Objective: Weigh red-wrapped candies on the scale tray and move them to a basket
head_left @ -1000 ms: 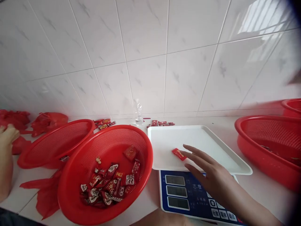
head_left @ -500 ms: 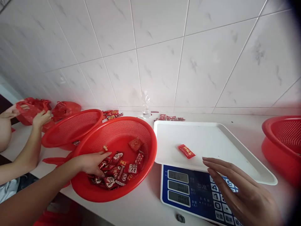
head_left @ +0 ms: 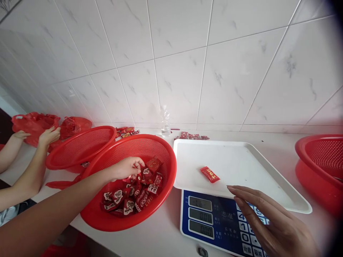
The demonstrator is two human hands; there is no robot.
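My left hand (head_left: 131, 167) is over the near red basket (head_left: 174, 167), fingers curled and pinched at the wrapped red packets (head_left: 128, 206) inside; what its fingertips hold is too small to name. On the white tray (head_left: 235, 153) lies a single red packet (head_left: 210, 174). The tray rests on a blue scale (head_left: 199, 233) with three small displays and a keypad. My right hand (head_left: 273, 217) hovers above the keypad and the tray's near edge, fingers stretched out, holding nothing.
Left of the near basket stands another red basket (head_left: 80, 146). A person's hands (head_left: 49, 135) hold a red plastic bag (head_left: 34, 125) at far left. A clear bottle (head_left: 165, 121) and small packets (head_left: 194, 136) are by the wall. Another red basket (head_left: 302, 157) stands at right.
My left hand has moved up and right within the basket and its fingers have curled in. Some packets there have shifted. My right hand has barely moved; the other person's hands moved slightly.
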